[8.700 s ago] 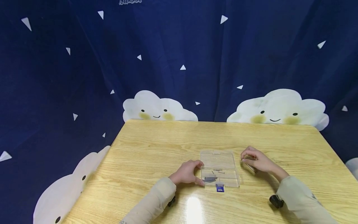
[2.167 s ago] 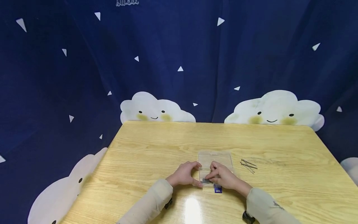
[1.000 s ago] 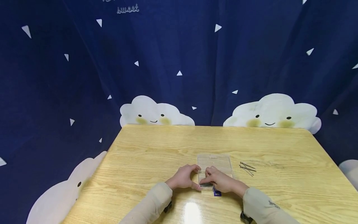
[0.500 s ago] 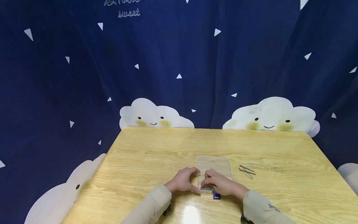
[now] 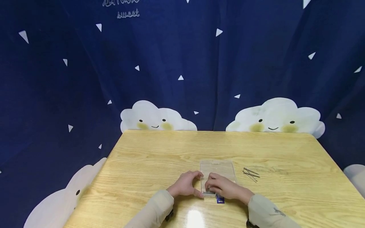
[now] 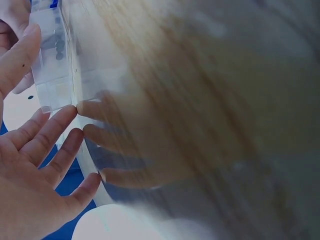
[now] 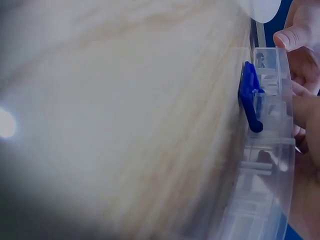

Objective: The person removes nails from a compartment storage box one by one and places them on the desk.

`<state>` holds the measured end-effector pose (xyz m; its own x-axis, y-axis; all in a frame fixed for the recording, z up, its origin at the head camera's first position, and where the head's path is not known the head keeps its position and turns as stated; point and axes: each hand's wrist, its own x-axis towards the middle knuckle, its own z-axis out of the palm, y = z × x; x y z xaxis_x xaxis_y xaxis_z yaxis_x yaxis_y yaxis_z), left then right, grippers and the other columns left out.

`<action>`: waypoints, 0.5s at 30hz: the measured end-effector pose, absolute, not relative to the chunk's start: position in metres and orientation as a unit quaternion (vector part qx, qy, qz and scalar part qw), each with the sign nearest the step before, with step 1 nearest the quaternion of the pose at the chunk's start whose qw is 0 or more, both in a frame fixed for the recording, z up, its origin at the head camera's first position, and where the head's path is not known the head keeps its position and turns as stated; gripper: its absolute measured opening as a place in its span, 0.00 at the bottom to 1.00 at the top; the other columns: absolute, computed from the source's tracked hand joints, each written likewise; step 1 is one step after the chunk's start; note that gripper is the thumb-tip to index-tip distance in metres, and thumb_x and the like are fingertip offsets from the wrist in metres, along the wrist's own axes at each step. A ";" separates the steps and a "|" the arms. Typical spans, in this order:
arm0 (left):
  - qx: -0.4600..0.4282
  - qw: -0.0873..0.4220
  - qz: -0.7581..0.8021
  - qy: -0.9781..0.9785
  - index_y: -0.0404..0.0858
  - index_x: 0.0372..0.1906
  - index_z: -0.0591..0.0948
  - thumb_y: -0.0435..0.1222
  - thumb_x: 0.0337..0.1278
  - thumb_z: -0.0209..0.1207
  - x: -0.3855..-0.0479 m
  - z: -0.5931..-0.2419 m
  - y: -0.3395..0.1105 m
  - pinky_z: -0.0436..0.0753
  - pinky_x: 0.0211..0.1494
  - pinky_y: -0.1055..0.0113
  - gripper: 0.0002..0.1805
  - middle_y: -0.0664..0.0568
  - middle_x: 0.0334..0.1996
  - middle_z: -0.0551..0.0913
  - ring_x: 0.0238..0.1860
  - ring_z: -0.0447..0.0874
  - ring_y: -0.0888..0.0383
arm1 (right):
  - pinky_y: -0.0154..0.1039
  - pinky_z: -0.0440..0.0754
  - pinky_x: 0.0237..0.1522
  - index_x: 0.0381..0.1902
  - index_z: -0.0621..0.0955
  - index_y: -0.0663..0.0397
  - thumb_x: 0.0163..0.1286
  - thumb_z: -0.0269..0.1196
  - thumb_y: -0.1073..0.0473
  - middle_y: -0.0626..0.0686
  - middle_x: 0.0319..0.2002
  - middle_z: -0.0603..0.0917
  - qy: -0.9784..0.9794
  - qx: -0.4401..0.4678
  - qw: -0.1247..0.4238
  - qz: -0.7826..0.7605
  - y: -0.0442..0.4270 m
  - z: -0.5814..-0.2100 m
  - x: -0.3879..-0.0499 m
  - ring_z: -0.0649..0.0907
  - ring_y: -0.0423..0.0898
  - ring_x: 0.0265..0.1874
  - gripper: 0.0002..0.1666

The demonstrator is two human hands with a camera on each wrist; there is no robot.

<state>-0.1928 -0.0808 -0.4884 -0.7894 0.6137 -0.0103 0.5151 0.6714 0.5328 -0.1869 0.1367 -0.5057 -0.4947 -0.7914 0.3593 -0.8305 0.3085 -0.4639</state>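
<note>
A clear plastic box lies with its lid folded back, its blue latch at the front. My left hand grips the box's left side between spread thumb and fingers; in the left wrist view the fingers are nearly straight at its edge. Over the near compartments my right hand has its fingers bent together, with a bit of a grey screw showing at the tips; its other end is hidden. Long grey screws lie in the front left compartment. The latch hangs beside the right hand.
Several long screws lie crossed on the wooden table, right of the box. Behind the table hangs a dark blue curtain with clouds and triangles. A bright reflection shines on the table in front of the box.
Several seconds ago my right hand was at the screws right of the box; it has since moved left into the box. Lately its fingers have shifted slightly there, while my left hand stays at the box.
</note>
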 end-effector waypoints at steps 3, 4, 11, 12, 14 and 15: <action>0.312 0.088 0.259 0.910 0.43 0.52 0.74 0.51 0.31 0.72 -0.192 -0.488 -0.081 0.69 0.54 0.61 0.36 0.55 0.45 0.80 0.48 0.73 0.59 | 0.30 0.72 0.34 0.36 0.78 0.51 0.61 0.59 0.69 0.45 0.31 0.70 -0.809 0.485 0.027 0.331 0.136 -0.504 -0.186 0.70 0.35 0.30 0.08; 0.312 0.087 0.257 0.911 0.43 0.52 0.74 0.51 0.31 0.72 -0.192 -0.488 -0.081 0.69 0.54 0.62 0.37 0.55 0.45 0.80 0.48 0.73 0.59 | 0.30 0.72 0.34 0.36 0.77 0.52 0.61 0.59 0.69 0.45 0.31 0.71 -0.811 0.478 0.026 0.337 0.136 -0.504 -0.185 0.70 0.35 0.30 0.08; 0.312 0.090 0.260 0.909 0.42 0.52 0.73 0.51 0.32 0.72 -0.191 -0.487 -0.081 0.69 0.54 0.62 0.37 0.54 0.44 0.80 0.48 0.73 0.57 | 0.31 0.72 0.30 0.32 0.77 0.53 0.60 0.60 0.69 0.45 0.29 0.73 -0.813 0.431 -0.011 0.391 0.134 -0.501 -0.184 0.70 0.35 0.28 0.06; 0.312 0.091 0.259 0.910 0.42 0.52 0.73 0.51 0.32 0.72 -0.190 -0.487 -0.081 0.69 0.54 0.62 0.37 0.54 0.44 0.80 0.48 0.73 0.57 | 0.30 0.71 0.30 0.31 0.77 0.53 0.60 0.60 0.69 0.45 0.29 0.73 -0.815 0.428 -0.015 0.391 0.134 -0.501 -0.183 0.70 0.35 0.28 0.06; 0.310 0.093 0.257 0.911 0.42 0.52 0.73 0.51 0.32 0.72 -0.189 -0.487 -0.080 0.69 0.54 0.61 0.37 0.54 0.44 0.80 0.48 0.73 0.57 | 0.31 0.71 0.31 0.31 0.77 0.53 0.61 0.59 0.69 0.45 0.29 0.73 -0.819 0.427 -0.017 0.383 0.133 -0.502 -0.182 0.70 0.35 0.29 0.06; 0.308 0.093 0.257 0.911 0.43 0.53 0.73 0.51 0.32 0.72 -0.189 -0.487 -0.080 0.69 0.54 0.61 0.37 0.54 0.45 0.80 0.48 0.73 0.58 | 0.31 0.71 0.31 0.31 0.77 0.53 0.61 0.59 0.69 0.45 0.29 0.73 -0.821 0.427 -0.017 0.378 0.133 -0.502 -0.182 0.70 0.35 0.29 0.06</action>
